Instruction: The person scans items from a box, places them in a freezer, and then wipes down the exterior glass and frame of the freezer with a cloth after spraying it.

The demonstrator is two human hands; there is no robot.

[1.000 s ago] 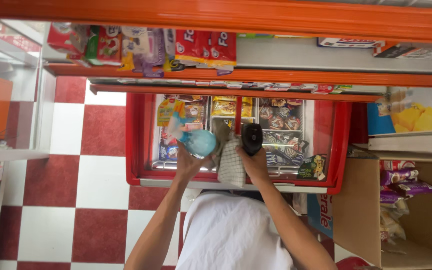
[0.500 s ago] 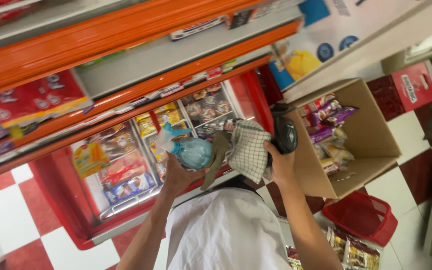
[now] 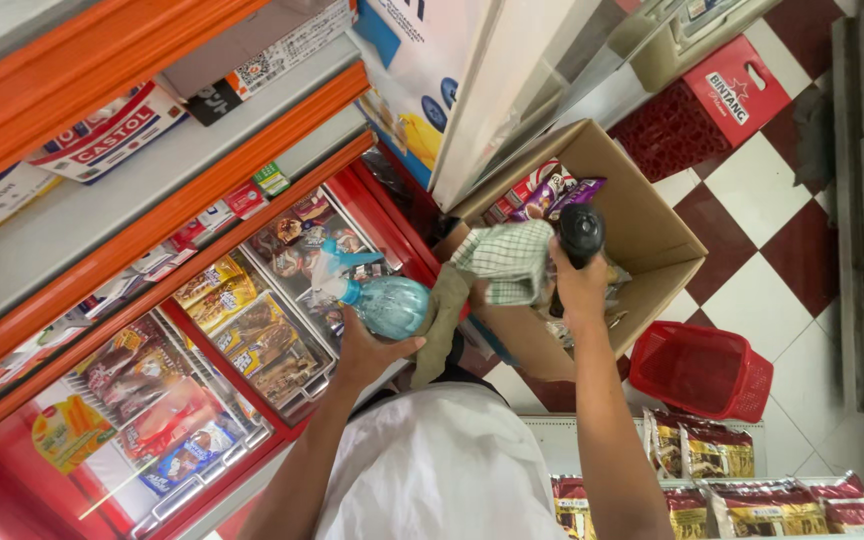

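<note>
Left hand (image 3: 367, 350) closed around one clear blue plastic spray bottle (image 3: 382, 300), held above the red chest freezer's (image 3: 252, 470) glass lid. Right hand (image 3: 577, 290) gripping one black cylindrical object (image 3: 581, 232) plus one green-checked cloth (image 3: 507, 262), over the open cardboard box's (image 3: 652, 230) near edge. One red basket (image 3: 702, 370) beside.

Under you: checkered floor (image 3: 752, 200), dark red and white tiles. On it sits an open cardboard box (image 3: 652, 235) with snack packets inside, touching the red chest freezer (image 3: 392, 215), which also stands on the floor. Just beside the box, a red plastic basket (image 3: 702, 370) on the tiles. A red square bag (image 3: 737, 90) lies on the floor further off, near the top. Orange-edged shelf (image 3: 152, 180) above the freezer carries flat boxes (image 3: 102, 130). Lower right shelf (image 3: 592, 440) holds dark red snack bags (image 3: 722, 500) in a row.
</note>
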